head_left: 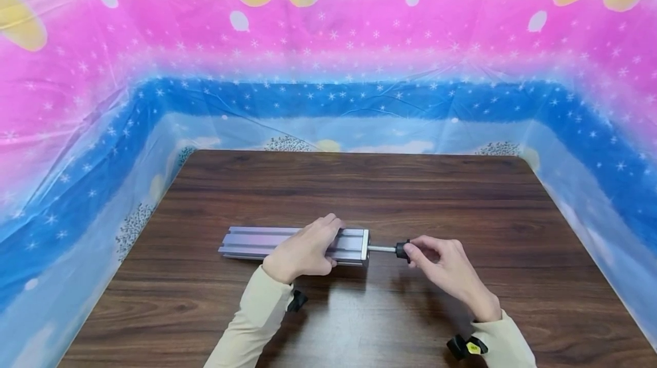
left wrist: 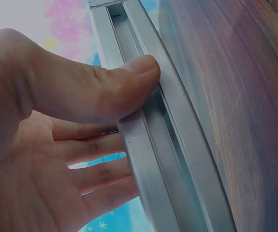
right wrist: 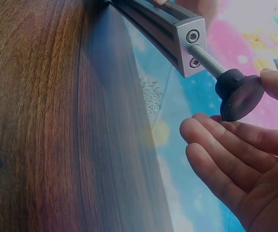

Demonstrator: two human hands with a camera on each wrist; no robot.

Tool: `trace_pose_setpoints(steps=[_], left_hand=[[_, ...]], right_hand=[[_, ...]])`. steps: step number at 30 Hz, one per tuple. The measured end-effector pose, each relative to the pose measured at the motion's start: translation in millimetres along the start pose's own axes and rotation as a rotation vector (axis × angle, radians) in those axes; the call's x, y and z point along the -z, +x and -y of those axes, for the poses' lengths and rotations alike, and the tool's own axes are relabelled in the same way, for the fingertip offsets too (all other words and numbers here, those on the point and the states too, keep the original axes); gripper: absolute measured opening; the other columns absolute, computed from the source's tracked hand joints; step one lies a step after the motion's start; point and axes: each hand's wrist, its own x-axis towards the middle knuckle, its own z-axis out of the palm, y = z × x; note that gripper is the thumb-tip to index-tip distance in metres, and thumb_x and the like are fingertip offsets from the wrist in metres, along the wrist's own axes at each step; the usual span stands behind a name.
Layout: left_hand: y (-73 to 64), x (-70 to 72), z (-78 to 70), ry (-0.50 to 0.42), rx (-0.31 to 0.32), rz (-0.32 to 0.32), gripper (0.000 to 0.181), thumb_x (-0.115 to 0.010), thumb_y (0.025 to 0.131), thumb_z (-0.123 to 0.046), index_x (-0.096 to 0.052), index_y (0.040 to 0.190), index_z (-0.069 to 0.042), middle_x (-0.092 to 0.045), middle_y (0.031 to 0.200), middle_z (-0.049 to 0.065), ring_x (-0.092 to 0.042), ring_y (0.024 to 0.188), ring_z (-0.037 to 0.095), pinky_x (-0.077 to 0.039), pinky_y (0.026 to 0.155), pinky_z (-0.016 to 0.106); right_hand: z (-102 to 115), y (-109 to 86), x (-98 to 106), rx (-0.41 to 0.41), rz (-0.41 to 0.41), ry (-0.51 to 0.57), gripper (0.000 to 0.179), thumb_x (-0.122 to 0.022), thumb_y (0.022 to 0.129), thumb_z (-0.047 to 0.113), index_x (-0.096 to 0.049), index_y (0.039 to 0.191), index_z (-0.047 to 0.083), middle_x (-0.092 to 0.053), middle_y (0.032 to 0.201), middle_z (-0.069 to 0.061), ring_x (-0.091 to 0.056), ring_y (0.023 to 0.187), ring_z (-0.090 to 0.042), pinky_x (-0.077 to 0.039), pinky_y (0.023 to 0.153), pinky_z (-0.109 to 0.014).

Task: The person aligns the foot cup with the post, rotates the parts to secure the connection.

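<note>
A grooved aluminium profile (head_left: 251, 241) lies lengthwise across the table. My left hand (head_left: 305, 248) grips it near its right end, thumb (left wrist: 129, 89) over the slotted near side and the other fingers round the far side. From the end plate (head_left: 365, 245), which carries two socket-head screws, a threaded rod (right wrist: 209, 60) sticks out. A black levelling foot (right wrist: 242, 96) with a round base sits on the rod's outer end. My right hand (head_left: 451, 268) pinches the rim of that base between thumb and index finger, the remaining fingers loosely bent below it in the right wrist view.
The dark wood-grain table (head_left: 359, 191) has a straight back edge and rounded far corners. A pink and blue patterned cloth (head_left: 328, 100) hangs around its back and sides. Black straps (head_left: 458, 347) circle both wrists, over pale sleeves (head_left: 251, 314).
</note>
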Motion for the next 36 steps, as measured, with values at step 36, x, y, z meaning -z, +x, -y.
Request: trace_pose_setpoints(steps=[36], left_hand=[[0.8, -2.2, 1.2, 0.005, -0.022, -0.018, 0.050, -0.071, 0.065, 0.002, -0.058, 0.112, 0.004, -0.051, 0.092, 0.005, -0.047, 0.081, 0.017, -0.045, 0.073, 0.030]], right_hand=[[-1, -10.4, -1, 0.251, -0.058, -0.014, 0.044, -0.076, 0.088, 0.007, -0.066, 0.131, 0.011, -0.072, 0.110, 0.002, -0.071, 0.090, -0.005, -0.060, 0.079, -0.031]])
